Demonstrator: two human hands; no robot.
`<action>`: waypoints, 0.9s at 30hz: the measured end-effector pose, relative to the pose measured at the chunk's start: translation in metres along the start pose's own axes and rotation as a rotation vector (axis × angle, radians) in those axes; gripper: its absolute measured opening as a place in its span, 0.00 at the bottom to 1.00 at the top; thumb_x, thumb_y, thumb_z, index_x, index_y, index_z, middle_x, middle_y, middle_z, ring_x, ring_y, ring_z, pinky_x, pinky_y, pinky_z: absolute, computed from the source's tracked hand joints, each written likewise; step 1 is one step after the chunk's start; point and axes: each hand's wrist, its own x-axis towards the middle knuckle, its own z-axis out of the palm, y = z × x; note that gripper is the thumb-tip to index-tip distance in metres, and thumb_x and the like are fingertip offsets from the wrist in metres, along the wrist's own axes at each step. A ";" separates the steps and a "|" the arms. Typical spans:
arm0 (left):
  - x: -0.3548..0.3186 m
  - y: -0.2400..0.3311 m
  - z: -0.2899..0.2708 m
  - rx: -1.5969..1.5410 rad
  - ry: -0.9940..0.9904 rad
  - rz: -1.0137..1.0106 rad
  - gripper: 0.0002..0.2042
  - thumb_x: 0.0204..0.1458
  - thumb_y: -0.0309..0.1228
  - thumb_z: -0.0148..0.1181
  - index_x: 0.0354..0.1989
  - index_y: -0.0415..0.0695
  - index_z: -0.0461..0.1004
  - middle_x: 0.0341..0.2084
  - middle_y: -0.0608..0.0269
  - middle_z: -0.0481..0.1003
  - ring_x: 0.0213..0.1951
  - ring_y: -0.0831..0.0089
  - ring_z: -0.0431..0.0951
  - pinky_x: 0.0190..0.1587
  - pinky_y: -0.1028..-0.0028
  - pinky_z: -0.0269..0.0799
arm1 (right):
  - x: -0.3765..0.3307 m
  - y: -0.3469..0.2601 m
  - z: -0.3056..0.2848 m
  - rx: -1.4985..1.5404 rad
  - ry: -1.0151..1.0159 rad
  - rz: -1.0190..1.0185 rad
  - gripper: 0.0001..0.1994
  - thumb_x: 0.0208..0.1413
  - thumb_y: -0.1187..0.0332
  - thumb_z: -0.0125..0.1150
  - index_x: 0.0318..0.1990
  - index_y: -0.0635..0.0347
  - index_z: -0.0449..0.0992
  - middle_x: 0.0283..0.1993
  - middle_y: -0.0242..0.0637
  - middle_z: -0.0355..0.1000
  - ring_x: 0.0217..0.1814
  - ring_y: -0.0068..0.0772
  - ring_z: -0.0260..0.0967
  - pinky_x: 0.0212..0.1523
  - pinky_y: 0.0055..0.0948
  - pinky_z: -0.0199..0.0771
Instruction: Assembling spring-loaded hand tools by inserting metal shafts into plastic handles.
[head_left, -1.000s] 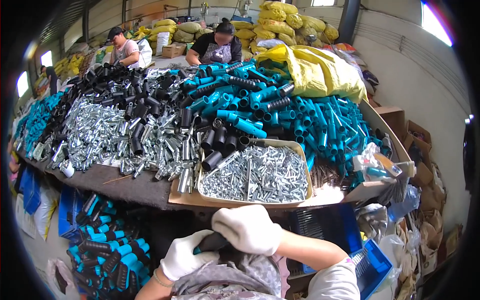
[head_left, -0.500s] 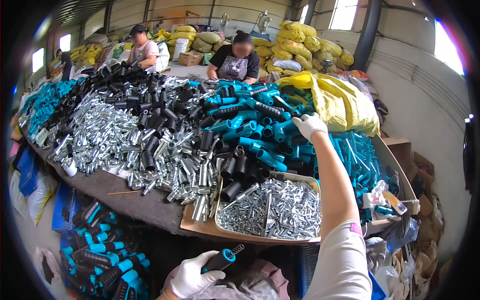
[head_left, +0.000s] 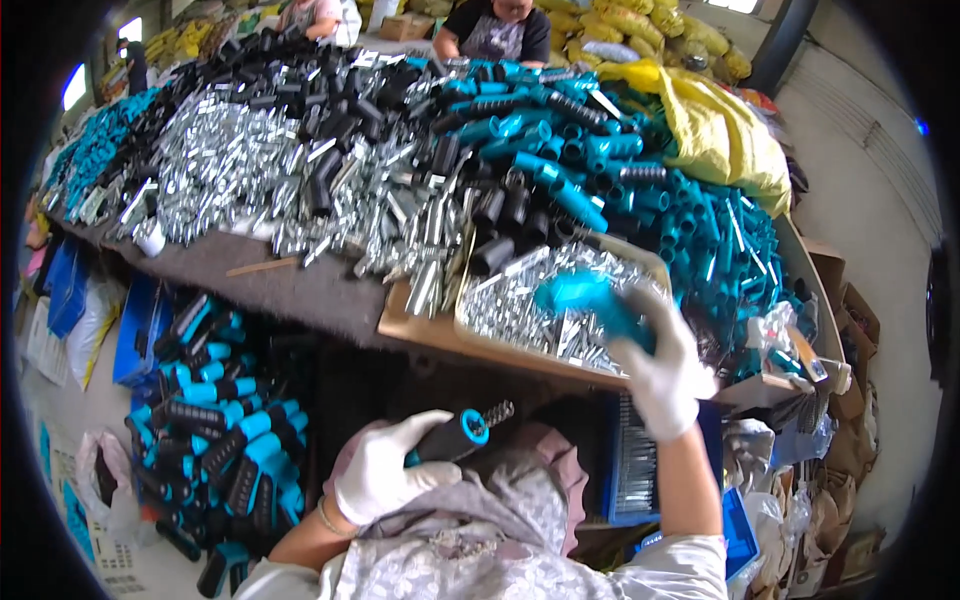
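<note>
One black handle with a teal collar and a protruding metal shank (head_left: 452, 437) is held at near centre, gripped in the closed white-gloved left hand (head_left: 385, 470). One blurred teal plastic handle (head_left: 590, 300) is clasped in the closed gloved right hand (head_left: 665, 360), raised over the shallow cardboard tray (head_left: 500, 345) of uncounted silver metal parts on the surface (head_left: 300, 285). Heaped teal tubes (head_left: 720, 250) lie far right.

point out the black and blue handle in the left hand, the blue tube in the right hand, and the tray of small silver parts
black and blue plastic handle (head_left: 448, 440), head view, on its black grip
blurred blue plastic tube (head_left: 590, 298), head view, mid-length
shallow cardboard tray of small silver metal parts (head_left: 520, 352), head view, on its near rim
</note>
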 end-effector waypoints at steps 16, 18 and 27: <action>-0.031 0.019 -0.021 0.378 -0.102 0.047 0.24 0.47 0.45 0.71 0.50 0.47 0.75 0.27 0.58 0.76 0.31 0.57 0.78 0.34 0.64 0.76 | -0.087 -0.031 0.007 -0.032 -0.150 -0.582 0.23 0.33 0.77 0.73 0.44 0.61 0.77 0.52 0.50 0.74 0.43 0.54 0.76 0.42 0.40 0.76; -0.037 0.021 -0.028 0.318 -0.145 0.049 0.23 0.49 0.45 0.68 0.50 0.47 0.75 0.28 0.58 0.77 0.32 0.57 0.78 0.37 0.65 0.75 | -0.087 -0.034 0.002 0.143 -0.336 -0.391 0.37 0.36 0.71 0.76 0.59 0.64 0.69 0.58 0.51 0.71 0.53 0.55 0.73 0.55 0.41 0.74; -0.047 -0.002 -0.011 -0.020 -0.468 0.117 0.33 0.56 0.51 0.63 0.62 0.39 0.68 0.31 0.47 0.79 0.26 0.59 0.79 0.31 0.66 0.74 | -0.099 -0.062 0.011 0.117 -0.602 -0.510 0.22 0.40 0.66 0.71 0.47 0.55 0.80 0.37 0.40 0.75 0.42 0.46 0.73 0.46 0.43 0.72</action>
